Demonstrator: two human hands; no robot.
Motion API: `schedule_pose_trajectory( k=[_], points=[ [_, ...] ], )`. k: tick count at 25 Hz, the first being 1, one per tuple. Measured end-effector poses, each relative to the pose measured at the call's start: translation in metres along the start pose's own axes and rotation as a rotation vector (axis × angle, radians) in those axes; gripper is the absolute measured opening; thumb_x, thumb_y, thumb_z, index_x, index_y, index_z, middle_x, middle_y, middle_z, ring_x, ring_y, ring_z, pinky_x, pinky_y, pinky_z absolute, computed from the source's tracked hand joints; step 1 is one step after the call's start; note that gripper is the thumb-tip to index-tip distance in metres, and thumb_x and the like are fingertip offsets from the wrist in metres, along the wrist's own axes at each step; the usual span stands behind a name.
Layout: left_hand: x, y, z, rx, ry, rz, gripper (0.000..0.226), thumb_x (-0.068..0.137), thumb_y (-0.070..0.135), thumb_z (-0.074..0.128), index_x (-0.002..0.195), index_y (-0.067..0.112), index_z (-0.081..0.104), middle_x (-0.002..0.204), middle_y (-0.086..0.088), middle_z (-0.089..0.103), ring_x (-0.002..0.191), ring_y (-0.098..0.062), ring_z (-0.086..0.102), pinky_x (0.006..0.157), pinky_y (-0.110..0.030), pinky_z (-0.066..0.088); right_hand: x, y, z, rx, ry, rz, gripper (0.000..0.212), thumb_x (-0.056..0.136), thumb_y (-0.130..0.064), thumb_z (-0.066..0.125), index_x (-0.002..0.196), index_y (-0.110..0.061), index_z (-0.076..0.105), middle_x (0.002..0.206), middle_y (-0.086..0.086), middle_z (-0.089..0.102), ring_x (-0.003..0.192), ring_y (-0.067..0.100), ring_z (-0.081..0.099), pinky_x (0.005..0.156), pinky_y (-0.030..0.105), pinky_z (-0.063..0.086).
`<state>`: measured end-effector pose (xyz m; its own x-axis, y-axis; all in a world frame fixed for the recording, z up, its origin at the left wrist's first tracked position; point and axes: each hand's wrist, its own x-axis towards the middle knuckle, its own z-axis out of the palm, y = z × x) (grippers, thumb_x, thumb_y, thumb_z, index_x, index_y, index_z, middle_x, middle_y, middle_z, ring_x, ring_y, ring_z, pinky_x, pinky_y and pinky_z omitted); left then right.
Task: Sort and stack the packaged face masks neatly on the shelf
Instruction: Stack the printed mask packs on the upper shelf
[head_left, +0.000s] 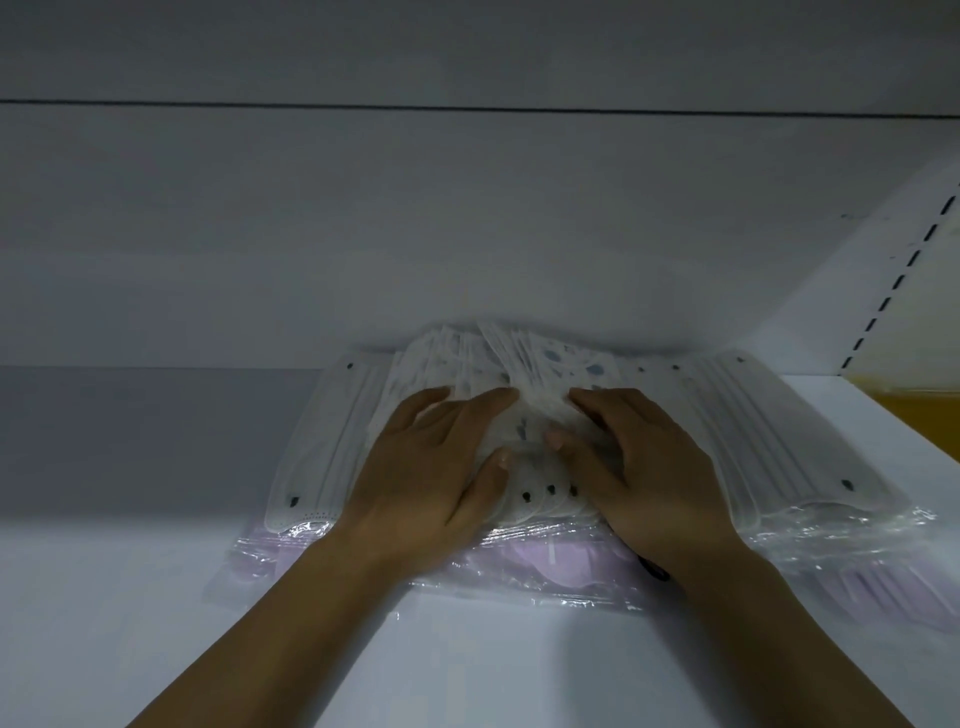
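Observation:
A wide pile of clear-wrapped face mask packs (545, 374) lies on the white shelf (130, 597), against its back wall. White masks with dark dots lie on top, and pink packs (519, 566) show underneath at the front. My left hand (431, 473) lies flat on the middle of the pile, fingers straight and pointing to the back. My right hand (639, 467) lies beside it, palm down on the same packs, its fingers loosely bent. Between my two hands the top packs bunch up a little. A white pack (322, 441) sticks out at the left, another white pack (789, 441) at the right.
The underside of an upper shelf (467, 208) hangs low over the pile. A slotted shelf upright (893, 280) stands at the right, with a yellow surface (914, 410) behind it. Bare shelf board stretches left of the pile and in front of it.

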<state>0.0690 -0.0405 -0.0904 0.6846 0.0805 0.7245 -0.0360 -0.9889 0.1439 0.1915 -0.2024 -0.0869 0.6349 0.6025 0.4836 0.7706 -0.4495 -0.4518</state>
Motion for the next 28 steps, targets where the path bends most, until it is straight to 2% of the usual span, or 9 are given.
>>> schedule_pose_trajectory(
  k=[3,10,12,15,18,20,23,25,28],
  points=[
    [0.0,0.002,0.001,0.018,-0.048,0.053,0.051,0.089,0.036,0.043,0.134,0.012,0.046,0.106,-0.001,0.07,0.097,-0.011,0.055,0.102,-0.03,0.034,0.002,-0.005,0.0,-0.059,0.026,0.008,0.067,0.078,-0.071,0.033,0.122,-0.027,0.058,0.114,-0.01,0.061,0.097,0.014,0.06,0.078,0.027,0.045],
    [-0.001,0.002,0.001,0.045,-0.104,0.058,0.053,0.092,0.041,0.043,0.137,0.015,0.049,0.111,0.004,0.069,0.096,-0.015,0.062,0.088,-0.025,0.039,0.002,-0.011,-0.003,-0.174,0.033,0.03,0.05,0.092,-0.043,0.028,0.127,-0.022,0.057,0.114,0.0,0.065,0.092,0.024,0.064,0.073,0.033,0.045],
    [0.0,0.004,-0.001,0.074,-0.007,0.007,0.044,0.089,0.037,0.046,0.122,0.013,0.062,0.104,0.002,0.069,0.093,-0.015,0.06,0.081,-0.026,0.042,0.002,-0.013,-0.005,-0.181,0.0,0.035,0.049,0.093,-0.049,0.031,0.128,-0.025,0.056,0.119,-0.004,0.062,0.096,0.022,0.063,0.073,0.03,0.043],
    [0.004,0.0,-0.005,0.141,0.095,-0.087,0.03,0.088,0.033,0.046,0.085,0.014,0.069,0.086,0.003,0.067,0.079,-0.02,0.06,0.069,-0.03,0.041,0.003,-0.017,-0.011,-0.22,-0.133,0.047,0.073,0.069,-0.078,0.028,0.119,-0.033,0.055,0.114,-0.013,0.056,0.093,0.014,0.06,0.066,0.023,0.036],
    [0.003,-0.002,-0.004,0.14,0.038,-0.072,0.03,0.089,0.032,0.045,0.08,0.015,0.068,0.083,0.003,0.067,0.076,-0.023,0.061,0.07,-0.031,0.039,0.012,-0.022,-0.014,-0.335,-0.259,0.067,0.058,0.08,-0.073,0.041,0.119,-0.032,0.053,0.113,-0.011,0.056,0.094,0.017,0.06,0.073,0.027,0.042],
    [0.004,0.0,-0.008,0.077,0.012,-0.123,0.03,0.089,0.032,0.044,0.091,0.016,0.069,0.093,0.004,0.068,0.077,-0.022,0.063,0.07,-0.027,0.042,0.019,-0.025,-0.015,-0.418,-0.218,0.012,0.041,0.093,-0.058,0.036,0.107,-0.025,0.055,0.096,-0.005,0.058,0.089,0.021,0.061,0.069,0.03,0.041],
    [0.003,0.0,-0.009,0.046,0.034,-0.169,0.03,0.089,0.032,0.044,0.099,0.017,0.068,0.097,0.005,0.068,0.076,-0.018,0.064,0.068,-0.02,0.04,0.02,-0.021,-0.012,-0.413,-0.079,0.015,0.036,0.1,-0.046,0.029,0.081,-0.02,0.044,0.068,-0.003,0.046,0.065,0.024,0.053,0.056,0.032,0.028],
    [0.003,-0.002,-0.005,0.084,0.028,-0.089,0.027,0.088,0.029,0.046,0.088,0.018,0.071,0.091,0.007,0.069,0.078,-0.018,0.062,0.069,-0.022,0.038,0.014,-0.021,-0.007,-0.383,0.009,0.032,0.035,0.101,-0.042,0.034,0.082,-0.017,0.05,0.06,-0.001,0.047,0.057,0.027,0.051,0.052,0.031,0.025],
    [0.004,-0.006,-0.006,0.093,0.077,-0.028,0.03,0.09,0.029,0.046,0.081,0.016,0.072,0.087,0.006,0.07,0.081,-0.016,0.061,0.07,-0.026,0.043,0.013,-0.019,-0.008,-0.41,0.075,0.091,0.039,0.102,-0.039,0.032,0.104,-0.012,0.06,0.064,0.004,0.061,0.059,0.028,0.061,0.049,0.028,0.026]
  ],
)
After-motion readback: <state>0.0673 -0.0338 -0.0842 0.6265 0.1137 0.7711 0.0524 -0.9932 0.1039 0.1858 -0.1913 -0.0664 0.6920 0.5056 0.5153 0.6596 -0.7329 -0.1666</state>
